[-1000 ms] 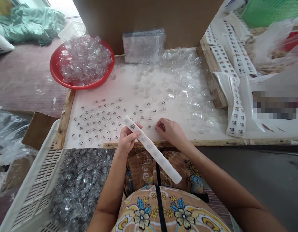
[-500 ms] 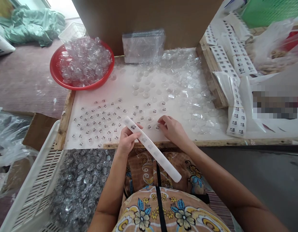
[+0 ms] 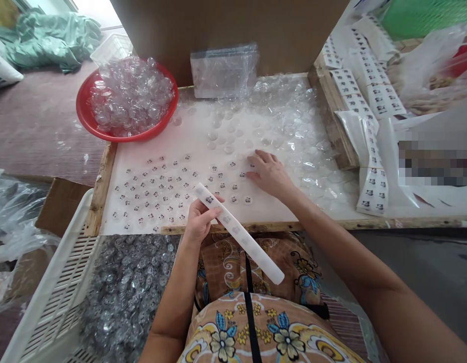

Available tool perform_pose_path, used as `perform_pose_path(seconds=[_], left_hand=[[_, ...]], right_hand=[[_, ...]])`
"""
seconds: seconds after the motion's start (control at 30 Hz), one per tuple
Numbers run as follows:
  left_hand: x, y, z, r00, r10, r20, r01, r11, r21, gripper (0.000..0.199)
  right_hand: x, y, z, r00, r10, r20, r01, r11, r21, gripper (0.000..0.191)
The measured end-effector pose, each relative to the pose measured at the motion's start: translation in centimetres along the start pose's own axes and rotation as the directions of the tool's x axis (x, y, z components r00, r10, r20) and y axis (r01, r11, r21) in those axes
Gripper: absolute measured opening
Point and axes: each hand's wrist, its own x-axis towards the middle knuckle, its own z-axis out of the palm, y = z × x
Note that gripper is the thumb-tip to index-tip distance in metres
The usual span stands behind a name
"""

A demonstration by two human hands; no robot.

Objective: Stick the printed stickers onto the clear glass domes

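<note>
My left hand (image 3: 200, 218) is closed on a long white sticker strip (image 3: 248, 247), which slants down to the right over the table's front edge. One small panda print shows at its upper end. My right hand (image 3: 270, 174) rests on the white tabletop (image 3: 188, 126) with its fingers apart, beside clear discs. Many clear discs with panda prints (image 3: 161, 187) lie across the left and middle of the tabletop. Plain clear discs (image 3: 294, 121) spread over the back and right side.
A red basin (image 3: 142, 135) heaped with clear discs stands at the back left. Below it is a white crate (image 3: 55, 267) beside many discs. Bundled sticker strips (image 3: 373, 176) lie to the right, past a wooden rail (image 3: 343, 141). A cardboard panel (image 3: 229, 25) stands behind.
My right hand has moved away from the front edge, further up the tabletop, and its fingers have spread. A panda-printed disc lies uncovered where its fingertips were. My left hand stays on the strip.
</note>
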Motion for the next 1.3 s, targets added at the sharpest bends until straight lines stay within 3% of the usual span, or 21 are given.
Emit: perform_pose_path(seconds=[0.17, 0.3, 0.4, 0.5, 0.73, 0.83, 0.97, 1.07, 1.3], left_hand=[[0.0, 0.2, 0.1, 1.000, -0.008, 0.006, 0.008, 1.000, 0.002, 0.021], [0.0, 0.2, 0.2, 1.000, -0.008, -0.003, 0.008, 1.000, -0.010, 0.022], [0.0, 0.2, 0.1, 1.000, -0.006, -0.002, 0.006, 1.000, -0.019, 0.022], [0.0, 0.1, 0.0, 1.000, -0.004, 0.006, 0.004, 1.000, -0.014, 0.022], [0.0, 0.0, 0.1, 1.000, 0.009, -0.003, -0.009, 1.000, 0.012, 0.021], [0.0, 0.1, 0.1, 1.000, 0.010, -0.002, -0.010, 1.000, 0.024, 0.020], [-0.1, 0.1, 0.1, 1.000, -0.005, 0.001, 0.005, 0.999, 0.042, 0.023], [0.0, 0.2, 0.1, 1.000, -0.008, 0.005, 0.007, 0.999, 0.044, 0.023], [0.1, 0.4, 0.2, 1.000, -0.012, 0.019, 0.011, 0.999, 0.046, 0.021]], right_hand=[[-1.0, -2.6, 0.4, 0.983, -0.161, 0.092, 0.148, 0.979, 0.137, 0.037], [-0.4, -3.3, -0.7, 0.995, -0.095, 0.031, 0.086, 0.969, 0.230, 0.033], [0.1, -2.7, -1.1, 0.999, -0.036, -0.033, 0.042, 0.982, 0.186, 0.034], [-0.1, -2.2, -0.6, 1.000, 0.001, -0.006, 0.000, 0.989, 0.150, 0.034], [-1.8, -3.6, 0.2, 0.980, -0.166, 0.111, 0.121, 0.937, 0.328, 0.026], [-1.8, -3.3, -0.8, 0.994, -0.091, 0.058, 0.069, 0.949, 0.307, 0.024], [-1.8, -0.9, -2.1, 0.995, 0.066, -0.077, -0.046, 0.971, 0.234, 0.024], [-2.2, 0.6, -2.5, 0.984, 0.144, -0.101, -0.116, 0.964, 0.240, 0.026], [-0.9, -0.9, -2.1, 0.997, 0.072, -0.021, -0.066, 0.976, 0.209, 0.030]])
